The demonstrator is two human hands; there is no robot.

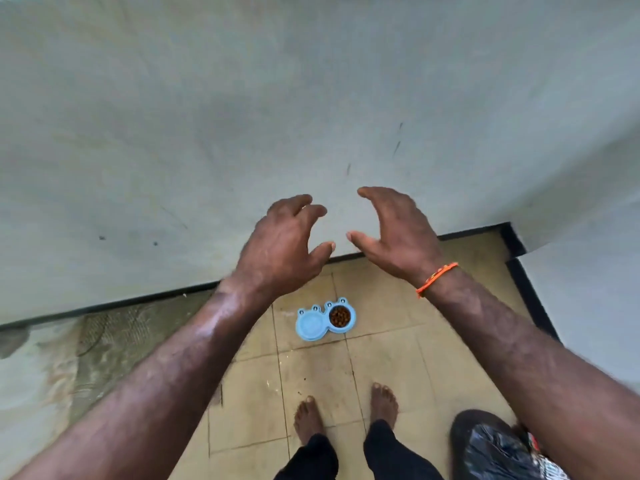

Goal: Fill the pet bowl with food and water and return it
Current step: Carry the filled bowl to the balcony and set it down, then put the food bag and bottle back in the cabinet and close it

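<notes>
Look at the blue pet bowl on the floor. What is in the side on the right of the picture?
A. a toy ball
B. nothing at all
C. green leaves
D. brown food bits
D: the pet bowl sits on the tiled floor, and its right-hand cup holds brown food bits.

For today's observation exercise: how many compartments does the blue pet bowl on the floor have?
2. The blue pet bowl has a left compartment, contents unclear, and a right compartment holding brown kibble.
</notes>
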